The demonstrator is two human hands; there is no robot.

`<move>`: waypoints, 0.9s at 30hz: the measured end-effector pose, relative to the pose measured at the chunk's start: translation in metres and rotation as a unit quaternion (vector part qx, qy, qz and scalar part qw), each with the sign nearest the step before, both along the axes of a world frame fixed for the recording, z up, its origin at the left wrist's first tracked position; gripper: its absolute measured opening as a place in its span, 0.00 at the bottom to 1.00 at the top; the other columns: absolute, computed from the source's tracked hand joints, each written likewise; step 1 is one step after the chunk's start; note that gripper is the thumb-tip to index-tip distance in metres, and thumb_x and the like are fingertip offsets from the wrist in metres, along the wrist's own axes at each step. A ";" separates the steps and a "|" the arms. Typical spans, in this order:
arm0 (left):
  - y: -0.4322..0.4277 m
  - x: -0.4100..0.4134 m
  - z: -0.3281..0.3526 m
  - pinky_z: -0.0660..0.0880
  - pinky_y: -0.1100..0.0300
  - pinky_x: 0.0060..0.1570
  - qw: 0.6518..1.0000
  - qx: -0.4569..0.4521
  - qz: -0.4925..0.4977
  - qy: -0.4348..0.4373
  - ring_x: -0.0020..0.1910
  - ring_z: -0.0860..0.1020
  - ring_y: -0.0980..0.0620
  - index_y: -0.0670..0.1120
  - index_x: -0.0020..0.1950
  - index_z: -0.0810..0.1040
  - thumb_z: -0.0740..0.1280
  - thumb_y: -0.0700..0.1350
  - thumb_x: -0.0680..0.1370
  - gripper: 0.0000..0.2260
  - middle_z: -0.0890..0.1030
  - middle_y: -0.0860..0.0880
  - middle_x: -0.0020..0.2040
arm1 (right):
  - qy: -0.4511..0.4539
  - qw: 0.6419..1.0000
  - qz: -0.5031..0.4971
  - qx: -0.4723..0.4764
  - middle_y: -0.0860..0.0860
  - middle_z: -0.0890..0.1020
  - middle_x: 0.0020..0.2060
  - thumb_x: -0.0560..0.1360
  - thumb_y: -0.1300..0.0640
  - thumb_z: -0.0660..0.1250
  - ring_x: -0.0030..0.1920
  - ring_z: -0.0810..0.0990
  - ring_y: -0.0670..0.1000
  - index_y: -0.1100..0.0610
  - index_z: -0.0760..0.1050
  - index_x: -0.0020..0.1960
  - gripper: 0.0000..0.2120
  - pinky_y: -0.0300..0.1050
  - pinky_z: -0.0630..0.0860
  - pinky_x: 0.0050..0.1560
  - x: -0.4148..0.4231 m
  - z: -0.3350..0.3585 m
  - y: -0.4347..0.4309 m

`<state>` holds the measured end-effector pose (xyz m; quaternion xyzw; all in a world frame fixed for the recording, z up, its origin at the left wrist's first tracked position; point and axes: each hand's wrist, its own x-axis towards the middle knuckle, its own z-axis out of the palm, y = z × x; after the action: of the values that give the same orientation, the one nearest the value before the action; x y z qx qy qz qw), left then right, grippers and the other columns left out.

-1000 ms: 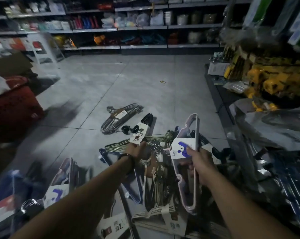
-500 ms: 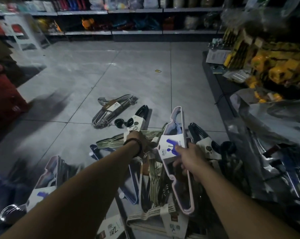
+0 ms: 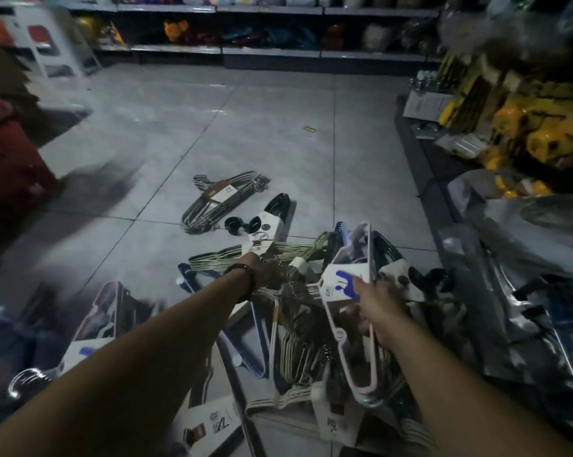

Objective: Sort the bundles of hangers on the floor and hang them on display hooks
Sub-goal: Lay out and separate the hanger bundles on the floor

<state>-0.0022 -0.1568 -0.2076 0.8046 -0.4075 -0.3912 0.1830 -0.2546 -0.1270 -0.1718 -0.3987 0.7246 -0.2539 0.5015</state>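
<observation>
Dim aisle in a household goods shop. Long metal shelves (image 3: 272, 51) along the far wall are packed with colourful merchandise, and a rack of yellow packaged goods (image 3: 529, 127) crowds the right side. Bundles of hangers (image 3: 206, 211), each banded with a printed card label (image 3: 268, 225), lie scattered on the grey tiled floor (image 3: 262, 127). A white plastic stool (image 3: 52, 44) stands at the far left.

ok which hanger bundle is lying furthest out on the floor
The grey wire bundle with the brown label, out on the tiles beyond the black bundle; the rest are heaped closer in.
</observation>
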 end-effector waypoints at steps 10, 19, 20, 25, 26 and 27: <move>0.117 0.047 0.084 0.83 0.54 0.38 0.974 -0.030 -0.010 0.223 0.45 0.86 0.41 0.46 0.63 0.80 0.62 0.58 0.84 0.18 0.85 0.40 0.55 | -0.116 0.976 0.177 -0.040 0.56 0.81 0.30 0.85 0.48 0.64 0.20 0.71 0.45 0.58 0.78 0.58 0.13 0.36 0.63 0.23 0.052 0.061 0.023; 0.233 0.183 0.099 0.80 0.60 0.29 0.987 -0.073 -0.042 -0.134 0.32 0.84 0.53 0.48 0.47 0.83 0.69 0.35 0.78 0.09 0.85 0.47 0.43 | -0.077 0.901 0.423 -0.052 0.53 0.82 0.37 0.82 0.54 0.69 0.22 0.79 0.45 0.53 0.77 0.49 0.05 0.39 0.76 0.23 0.201 0.088 0.100; 0.247 0.202 0.097 0.82 0.57 0.33 0.985 -0.053 -0.045 -0.159 0.37 0.85 0.50 0.49 0.49 0.83 0.70 0.36 0.78 0.08 0.85 0.47 0.46 | -0.078 0.891 0.446 -0.022 0.56 0.82 0.38 0.81 0.56 0.71 0.25 0.81 0.48 0.54 0.77 0.50 0.04 0.43 0.80 0.26 0.220 0.080 0.110; 0.293 0.288 0.058 0.79 0.50 0.58 0.978 0.024 -0.025 -0.204 0.57 0.83 0.40 0.45 0.56 0.86 0.70 0.37 0.78 0.10 0.86 0.42 0.55 | -0.006 0.841 0.539 0.047 0.61 0.84 0.52 0.75 0.67 0.71 0.45 0.88 0.59 0.56 0.71 0.63 0.19 0.60 0.86 0.47 0.303 0.011 0.146; 0.296 0.296 0.053 0.78 0.48 0.62 0.983 0.030 -0.003 -0.181 0.61 0.82 0.38 0.39 0.58 0.85 0.68 0.36 0.80 0.10 0.84 0.38 0.58 | 0.021 0.836 0.548 0.033 0.61 0.83 0.54 0.75 0.67 0.69 0.46 0.87 0.59 0.56 0.69 0.65 0.21 0.58 0.86 0.47 0.317 0.000 0.153; 0.299 0.307 0.045 0.76 0.46 0.65 0.984 0.029 0.006 -0.177 0.63 0.80 0.37 0.37 0.60 0.84 0.67 0.36 0.81 0.10 0.83 0.36 0.61 | 0.056 0.831 0.553 0.015 0.59 0.82 0.55 0.76 0.67 0.67 0.47 0.86 0.57 0.55 0.66 0.68 0.23 0.55 0.86 0.46 0.333 -0.011 0.159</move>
<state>0.3044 0.1418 -0.1623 0.8685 -0.4173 -0.2531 0.0868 0.0787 0.0315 -0.1831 -0.7387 0.4137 0.0989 0.5228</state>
